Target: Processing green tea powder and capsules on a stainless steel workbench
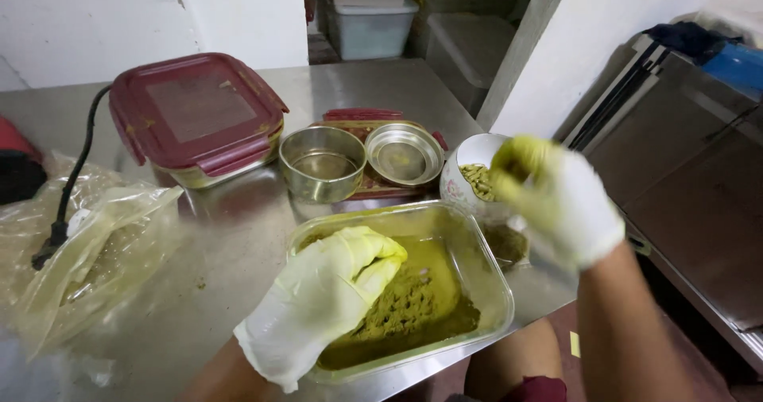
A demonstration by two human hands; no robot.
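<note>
My left hand (326,295), in a stained white glove, rests over a clear rectangular container (489,275) holding olive-green paste (417,299); its fingers curl into the paste. My right hand (556,195), gloved as well, hovers above a white patterned bowl (462,171) of green pieces, its fingertips pinched together. Whether something small sits between those fingertips is too blurred to tell.
A glass box with a dark red clip lid (195,112) stands at the back left. A round steel tin (322,163) and its lid (404,154) sit on a red tray. A crumpled plastic bag (87,251) and a black cable (67,187) lie left. The table edge runs close on the right.
</note>
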